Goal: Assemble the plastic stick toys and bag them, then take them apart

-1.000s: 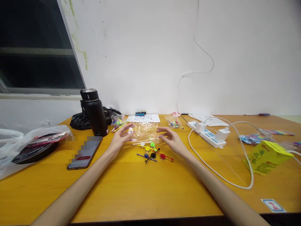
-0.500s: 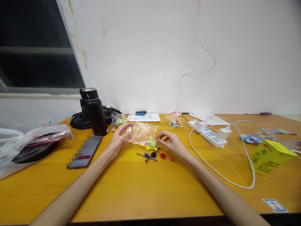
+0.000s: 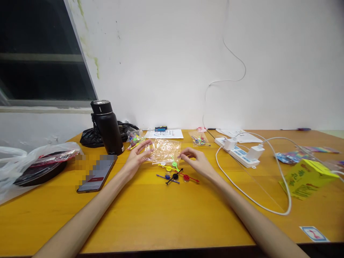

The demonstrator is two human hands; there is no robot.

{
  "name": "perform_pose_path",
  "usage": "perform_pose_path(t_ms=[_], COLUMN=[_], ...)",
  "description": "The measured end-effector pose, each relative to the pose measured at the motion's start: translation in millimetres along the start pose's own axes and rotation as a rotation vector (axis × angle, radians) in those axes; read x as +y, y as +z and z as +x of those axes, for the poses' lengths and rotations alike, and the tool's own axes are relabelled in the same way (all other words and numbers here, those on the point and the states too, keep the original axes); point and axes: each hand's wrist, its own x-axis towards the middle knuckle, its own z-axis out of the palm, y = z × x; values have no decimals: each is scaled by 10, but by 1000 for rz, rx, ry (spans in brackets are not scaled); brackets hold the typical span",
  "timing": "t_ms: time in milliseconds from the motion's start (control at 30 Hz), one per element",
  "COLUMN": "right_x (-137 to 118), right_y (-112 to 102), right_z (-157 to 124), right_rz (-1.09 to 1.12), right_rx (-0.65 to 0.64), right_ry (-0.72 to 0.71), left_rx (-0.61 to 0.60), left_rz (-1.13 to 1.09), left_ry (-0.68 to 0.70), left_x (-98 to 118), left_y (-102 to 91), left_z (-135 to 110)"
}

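Note:
A crinkled clear plastic bag (image 3: 165, 148) lies flat on the table between my hands. My left hand (image 3: 136, 159) is at the bag's left edge, fingers stretched out and thumb apart, with the fingertips touching the plastic. On the other side, my right hand (image 3: 197, 162) pinches the bag's right edge between thumb and forefinger. Just in front of the bag are several small plastic spinner arrows with round hubs: a green arrow (image 3: 175, 165), a yellow arrow (image 3: 168, 168), a blue arrow (image 3: 168, 177), a black arrow (image 3: 175, 176) and a red arrow (image 3: 186, 178).
Left of my arm are a phone (image 3: 98, 173), a black bottle (image 3: 107, 127) and a white plastic bag (image 3: 64, 148). Two small bags of coloured parts, one a bag of arrows (image 3: 199, 138), lie behind. A power strip (image 3: 243, 157), looping white cable (image 3: 288, 200) and yellow box (image 3: 307, 179) occupy the right.
My right hand has shifted slightly and now pinches the bag's right edge, which is spread a little further right. My left hand and the arrows look the same.

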Motion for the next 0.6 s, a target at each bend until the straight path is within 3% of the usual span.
perform_pose_path(t_ms=[133,333,600], right_x=[62,145,177], right_y=[6,-23,14], right_z=[17,39,38], right_rz=[22,130,86], right_rx=[64,39,19], right_ry=[51,33,25], left_rx=[-38,-10,315], left_rz=[-5,29,231], left_ry=[-16,14,88], left_x=[8,16,-123], left_y=[18,26,-184], left_z=[-21,-11,139])
